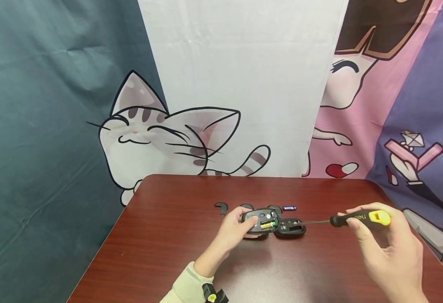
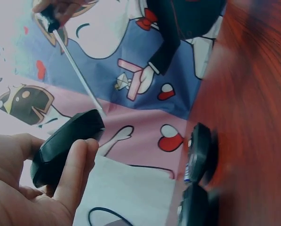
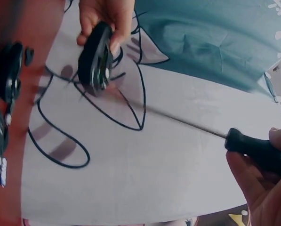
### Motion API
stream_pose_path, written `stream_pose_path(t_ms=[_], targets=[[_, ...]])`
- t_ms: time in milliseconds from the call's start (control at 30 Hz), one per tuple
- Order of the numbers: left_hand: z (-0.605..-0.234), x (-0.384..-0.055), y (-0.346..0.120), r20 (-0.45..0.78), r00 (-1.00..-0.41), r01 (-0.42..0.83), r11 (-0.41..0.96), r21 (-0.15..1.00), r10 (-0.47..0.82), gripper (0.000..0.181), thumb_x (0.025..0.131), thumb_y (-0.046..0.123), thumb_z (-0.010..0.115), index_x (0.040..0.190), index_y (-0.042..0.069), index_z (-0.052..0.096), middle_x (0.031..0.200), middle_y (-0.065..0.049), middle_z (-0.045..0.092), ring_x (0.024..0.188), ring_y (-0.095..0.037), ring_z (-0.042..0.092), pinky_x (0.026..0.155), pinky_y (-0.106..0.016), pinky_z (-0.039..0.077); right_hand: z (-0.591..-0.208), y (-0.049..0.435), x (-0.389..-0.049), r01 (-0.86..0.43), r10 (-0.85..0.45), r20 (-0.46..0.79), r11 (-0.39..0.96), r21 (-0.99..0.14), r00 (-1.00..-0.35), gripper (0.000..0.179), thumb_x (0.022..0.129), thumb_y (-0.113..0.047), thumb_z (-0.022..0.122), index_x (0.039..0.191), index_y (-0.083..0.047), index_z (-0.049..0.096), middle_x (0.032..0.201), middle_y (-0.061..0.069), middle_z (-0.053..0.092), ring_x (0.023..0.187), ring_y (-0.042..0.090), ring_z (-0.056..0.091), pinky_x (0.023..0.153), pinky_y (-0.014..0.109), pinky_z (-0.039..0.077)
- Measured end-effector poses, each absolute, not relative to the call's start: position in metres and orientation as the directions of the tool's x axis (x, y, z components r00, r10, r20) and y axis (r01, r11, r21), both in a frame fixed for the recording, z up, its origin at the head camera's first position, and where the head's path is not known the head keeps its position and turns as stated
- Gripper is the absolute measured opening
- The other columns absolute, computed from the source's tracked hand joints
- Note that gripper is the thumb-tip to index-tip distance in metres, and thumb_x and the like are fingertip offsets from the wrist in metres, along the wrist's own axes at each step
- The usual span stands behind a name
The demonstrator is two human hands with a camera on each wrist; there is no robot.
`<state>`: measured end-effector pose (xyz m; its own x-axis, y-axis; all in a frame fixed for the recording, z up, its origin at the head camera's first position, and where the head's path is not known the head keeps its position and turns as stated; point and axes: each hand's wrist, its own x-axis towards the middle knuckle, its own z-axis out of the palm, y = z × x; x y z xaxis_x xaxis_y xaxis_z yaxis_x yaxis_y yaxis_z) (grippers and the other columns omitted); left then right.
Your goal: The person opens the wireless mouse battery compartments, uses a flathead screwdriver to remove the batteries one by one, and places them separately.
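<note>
My left hand (image 1: 233, 227) grips a black computer mouse (image 1: 272, 216) above the table, its underside turned up toward the head camera. A green and gold battery (image 1: 268, 225) lies in the mouse's uncovered compartment. On the right, my right hand (image 1: 397, 248) holds a screwdriver (image 3: 255, 148) by its black and yellow handle. The thin metal shaft (image 1: 316, 221) points left, and its tip is close to the mouse's edge in both wrist views. In the head view the shaft overlaps a second black mouse (image 1: 291, 231), which lies on the table with its underside up.
Behind the mice lie a blue and white battery (image 1: 290, 208), a curved black cover piece (image 1: 221, 206) and two dark rounded parts, one of them a rounded black piece (image 1: 275, 208). The reddish-brown table (image 1: 149, 252) ends at a printed cloth backdrop (image 1: 244, 84).
</note>
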<state>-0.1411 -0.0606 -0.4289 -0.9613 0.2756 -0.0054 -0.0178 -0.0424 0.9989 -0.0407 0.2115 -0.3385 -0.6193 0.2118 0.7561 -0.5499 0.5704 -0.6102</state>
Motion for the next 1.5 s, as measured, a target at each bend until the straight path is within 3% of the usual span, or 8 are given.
stream_pose_path(t_ms=[167, 367, 667, 867, 1200, 1400, 1500], targets=[[-0.423, -0.142, -0.061, 0.016, -0.966, 0.007, -0.035, 0.999, 0.259, 0.031, 0.097, 0.013, 0.067, 0.119, -0.007, 0.058, 0.104, -0.017, 0.067, 0.082, -0.024, 0.074, 0.071, -0.034, 0.065, -0.338, 0.212, -0.036, -0.553, 0.262, 0.739, 0.523, -0.649, -0.621, 0.043, 0.078, 0.022, 0.071, 0.118, 0.018, 0.057, 0.107, -0.014, 0.07, 0.094, -0.003, 0.067, 0.086, 0.005, 0.05], [-0.422, -0.143, -0.063, 0.004, -0.967, -0.002, -0.022, 1.0, 0.254, 0.031, 0.097, 0.015, 0.068, 0.12, -0.005, 0.059, 0.104, -0.017, 0.067, 0.082, -0.026, 0.074, 0.073, -0.039, 0.065, -0.341, 0.215, -0.039, -0.664, 0.279, 0.775, 0.402, -0.631, -0.568, 0.04, 0.081, 0.022, 0.069, 0.117, 0.023, 0.053, 0.107, -0.003, 0.071, 0.093, 0.004, 0.068, 0.084, 0.009, 0.051], [-0.421, -0.14, -0.059, 0.01, -0.963, 0.003, -0.025, 1.0, 0.268, 0.031, 0.098, 0.015, 0.067, 0.12, -0.004, 0.058, 0.103, -0.014, 0.068, 0.084, -0.025, 0.074, 0.071, -0.035, 0.065, -0.344, 0.213, -0.04, -0.714, 0.251, 0.791, 0.34, -0.612, -0.558, 0.04, 0.082, 0.024, 0.065, 0.119, 0.024, 0.051, 0.108, 0.003, 0.071, 0.096, 0.007, 0.07, 0.089, 0.011, 0.054], [-0.42, -0.139, -0.057, 0.013, -0.967, 0.015, 0.008, 1.0, 0.255, 0.032, 0.097, 0.016, 0.068, 0.121, -0.003, 0.059, 0.103, -0.015, 0.069, 0.083, -0.027, 0.075, 0.069, -0.035, 0.065, -0.34, 0.208, -0.035, -0.693, 0.204, 0.807, 0.422, -0.584, -0.555, 0.041, 0.083, 0.018, 0.07, 0.119, 0.023, 0.052, 0.11, -0.003, 0.072, 0.098, 0.002, 0.07, 0.09, 0.008, 0.052], [-0.421, -0.136, -0.056, 0.052, -0.967, 0.089, 0.139, 0.986, 0.248, 0.032, 0.096, 0.021, 0.071, 0.119, 0.001, 0.062, 0.105, -0.011, 0.072, 0.089, -0.022, 0.074, 0.069, -0.03, 0.065, -0.33, 0.202, -0.032, -0.686, 0.033, 0.825, 0.538, -0.49, -0.564, 0.054, 0.094, -0.027, 0.073, 0.117, 0.019, 0.056, 0.11, -0.006, 0.072, 0.1, -0.003, 0.066, 0.09, 0.004, 0.05], [-0.422, -0.137, -0.052, 0.058, -0.966, 0.086, 0.101, 0.991, 0.25, 0.032, 0.095, 0.015, 0.072, 0.12, -0.002, 0.061, 0.109, -0.016, 0.071, 0.092, -0.025, 0.074, 0.068, -0.03, 0.065, -0.328, 0.203, -0.035, -0.643, 0.012, 0.816, 0.609, -0.464, -0.578, 0.064, 0.095, -0.046, 0.067, 0.116, 0.014, 0.059, 0.109, -0.015, 0.069, 0.1, -0.01, 0.063, 0.089, 0.001, 0.046], [-0.422, -0.136, -0.05, 0.061, -0.965, 0.086, 0.089, 0.992, 0.254, 0.031, 0.094, 0.012, 0.072, 0.119, -0.004, 0.061, 0.109, -0.019, 0.07, 0.092, -0.027, 0.074, 0.066, -0.029, 0.065, -0.328, 0.201, -0.036, -0.658, -0.024, 0.83, 0.623, -0.423, -0.557, 0.068, 0.096, -0.051, 0.063, 0.115, 0.013, 0.059, 0.107, -0.013, 0.07, 0.102, -0.011, 0.062, 0.09, 0.001, 0.045]])
